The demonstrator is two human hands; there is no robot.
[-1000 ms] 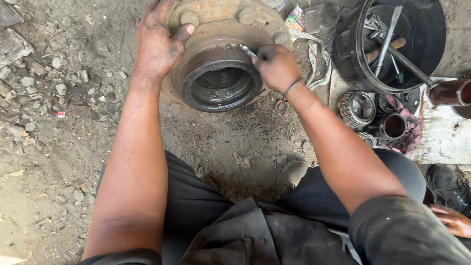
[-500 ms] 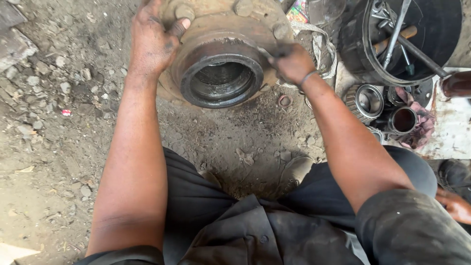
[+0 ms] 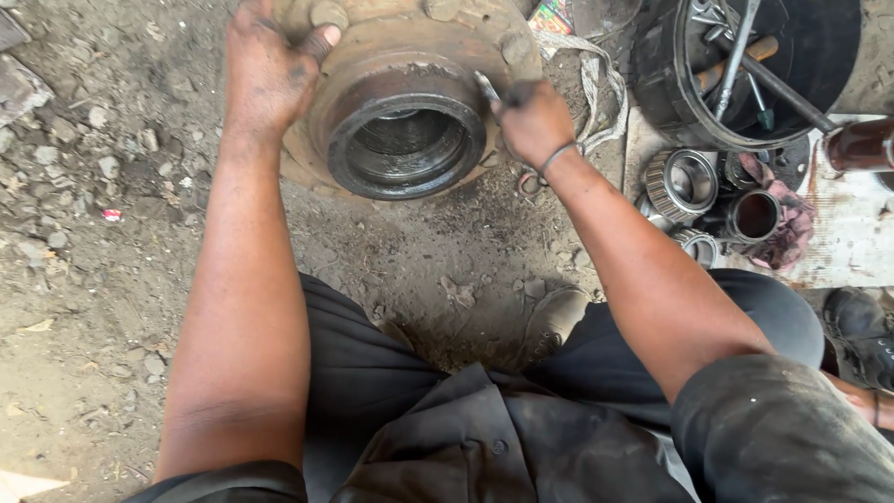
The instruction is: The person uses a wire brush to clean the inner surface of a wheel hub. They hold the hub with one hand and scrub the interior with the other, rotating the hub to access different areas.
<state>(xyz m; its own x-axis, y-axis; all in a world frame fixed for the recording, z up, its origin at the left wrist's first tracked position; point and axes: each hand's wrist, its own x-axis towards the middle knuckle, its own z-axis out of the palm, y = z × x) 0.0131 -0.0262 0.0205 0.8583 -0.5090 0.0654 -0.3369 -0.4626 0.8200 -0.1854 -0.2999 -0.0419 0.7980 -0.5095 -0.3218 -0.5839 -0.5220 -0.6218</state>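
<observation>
A rusty wheel hub (image 3: pixel 400 112) sits on the dirt ground (image 3: pixel 84 279) near its far edge, open bore facing up. The left hand (image 3: pixel 270 74) clamps its fingers over the hub's rim, apparently to steady it. The right hand (image 3: pixel 533 121) is clenched around a thin metal tool (image 3: pixel 486 88) set against the bore's edge, with bearings (image 3: pixel 684 182) just beside.

Even, soft daylight falls on my work, bright enough to show grit on the wheel hub (image 3: pixel 400 102) between my hands, with no hard shadows around it. To the right of the hub the pale slab (image 3: pixel 852 233) looks washed out, while the black tyre (image 3: pixel 819 56) above it is deep and dark. The hub's inner bore is shaded, and everything stays sharp, with slight stretching toward the corners.
</observation>
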